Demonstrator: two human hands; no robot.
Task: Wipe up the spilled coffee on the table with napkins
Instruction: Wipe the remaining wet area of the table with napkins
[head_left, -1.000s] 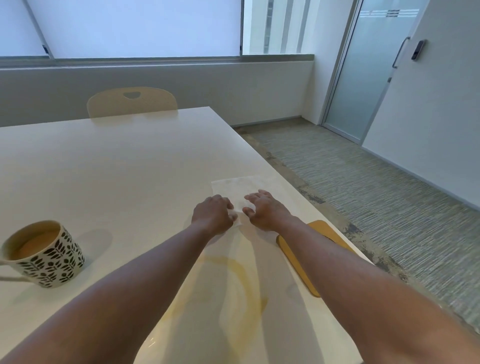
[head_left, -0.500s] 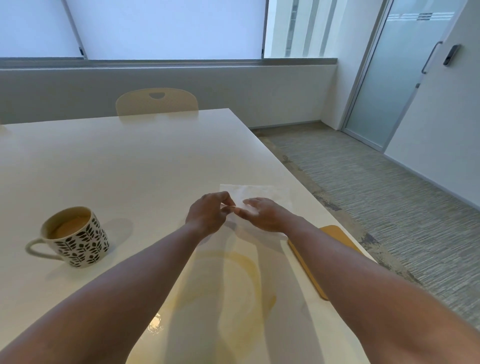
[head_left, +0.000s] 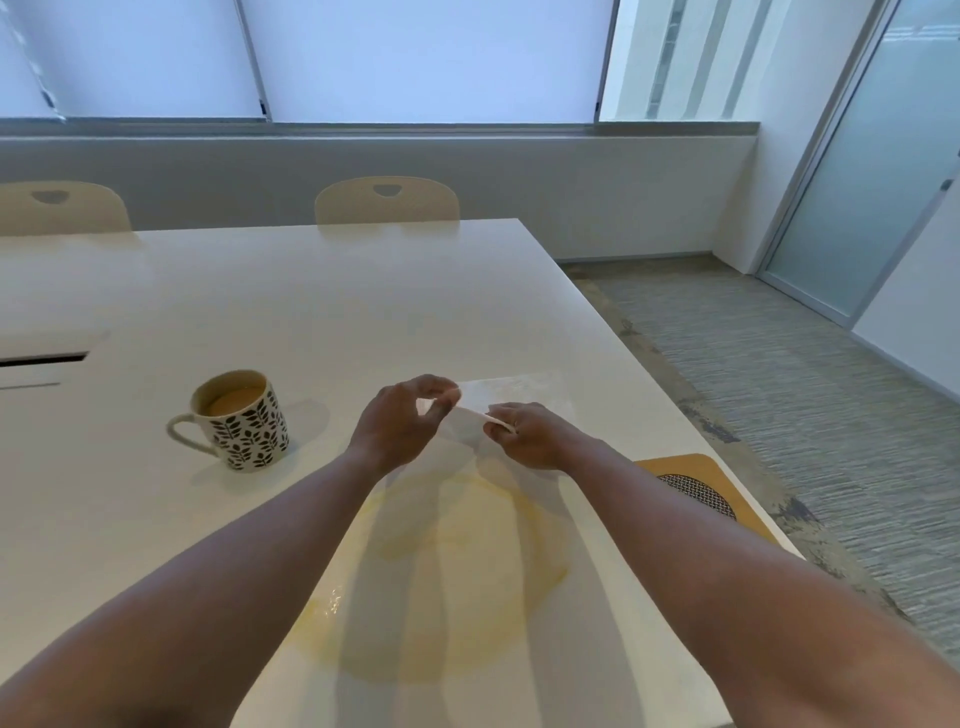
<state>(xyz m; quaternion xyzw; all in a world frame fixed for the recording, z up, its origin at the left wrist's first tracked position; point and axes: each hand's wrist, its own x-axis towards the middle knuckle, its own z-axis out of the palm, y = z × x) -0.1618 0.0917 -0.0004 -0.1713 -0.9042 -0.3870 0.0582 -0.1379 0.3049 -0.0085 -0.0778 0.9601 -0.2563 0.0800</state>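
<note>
A thin white napkin (head_left: 470, 418) is lifted at its near edge between both hands, above a stack of napkins (head_left: 524, 389) lying flat on the white table (head_left: 311, 301). My left hand (head_left: 402, 421) pinches the napkin's left corner with thumb and fingers. My right hand (head_left: 530, 431) pinches its right side. A pale yellowish coffee spill (head_left: 467, 571) spreads on the table between my forearms, nearer to me than the napkins.
A white mug with black leaf pattern (head_left: 241, 421), holding coffee, stands left of my hands. An orange chair seat (head_left: 696, 483) shows beyond the table's right edge. Two cream chairs (head_left: 387, 200) stand at the far side. A cable slot (head_left: 41, 358) lies at the left.
Both hands went from resting on the napkin stack to pinching one sheet and raising its near edge off the stack. The view has shifted, bringing the mug further right.
</note>
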